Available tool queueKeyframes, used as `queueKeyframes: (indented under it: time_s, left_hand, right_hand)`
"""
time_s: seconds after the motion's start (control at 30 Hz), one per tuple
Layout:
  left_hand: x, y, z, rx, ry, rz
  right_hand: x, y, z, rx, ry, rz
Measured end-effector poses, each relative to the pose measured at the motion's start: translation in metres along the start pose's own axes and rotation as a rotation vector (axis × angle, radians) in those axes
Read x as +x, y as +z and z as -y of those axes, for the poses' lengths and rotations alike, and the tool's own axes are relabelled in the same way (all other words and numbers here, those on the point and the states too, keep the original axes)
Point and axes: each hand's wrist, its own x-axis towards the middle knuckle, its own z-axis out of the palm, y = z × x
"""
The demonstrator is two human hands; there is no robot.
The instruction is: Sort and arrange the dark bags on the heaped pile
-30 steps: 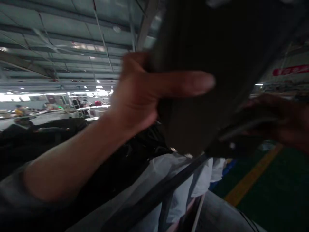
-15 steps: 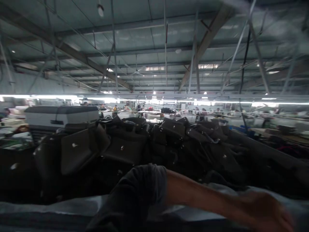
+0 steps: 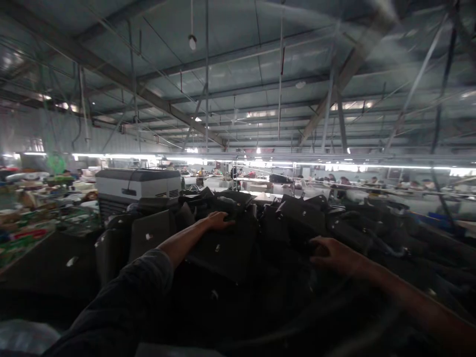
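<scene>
We see both our hands out on a heap of dark bags (image 3: 297, 233) piled in front of us. Our left hand (image 3: 217, 219) lies palm down on the top edge of one bag (image 3: 226, 248) near the middle of the heap; the fingers curl over that edge, but the dim light hides whether they truly grip it, so we cannot tell. The left arm (image 3: 148, 277) runs up from the lower left in a dark sleeve pushed back above the wrist.

Our right hand (image 3: 332, 253) rests on the heap further right and nearer to us, well apart from the left. Its fingers bend down against another bag (image 3: 301, 218), touching it; whether they clasp it we cannot tell.

The bags lie tilted at all angles, several showing small pale metal fittings. Just behind the heap on the left stands a grey and white box (image 3: 137, 186). Further left is a table (image 3: 33, 218) crowded with coloured things, too blurred to name. Beyond the heap, long lit work lines with people (image 3: 334, 181) stretch under a steel roof (image 3: 260, 74).
</scene>
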Motion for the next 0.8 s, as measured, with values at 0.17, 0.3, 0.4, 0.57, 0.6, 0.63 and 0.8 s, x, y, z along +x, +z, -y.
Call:
queueKeyframes:
  time_s: [0.17,0.3,0.4,0.57,0.6,0.63,0.8]
  left_hand:
    - [-0.04,-0.001,0.017,-0.057,0.182,0.067]
    - [-0.087,-0.018,0.018,-0.056,0.45,0.208]
    - [-0.101,-0.006,0.023,0.116,0.399,0.196]
    - [-0.093,0.056,0.037,0.315,0.421,0.13]
    - [-0.092,0.066,0.04,0.308,0.412,0.102]
    - [-0.091,0.074,0.041,0.292,0.407,0.069]
    - [-0.096,0.092,0.028,0.266,0.452,-0.057]
  right_hand:
    - [0.111,0.081,0.024,-0.061,0.006,0.118]
    - [0.12,0.134,0.024,-0.119,0.007,0.099]
    - [0.115,0.142,0.03,-0.167,0.002,0.035]
    - [0.093,0.117,0.057,-0.143,-0.095,-0.035]
    - [0.087,0.111,0.063,-0.119,-0.113,-0.041]
    - [0.08,0.106,0.068,-0.092,-0.129,-0.046]
    - [0.044,0.078,0.077,0.034,-0.139,-0.122]
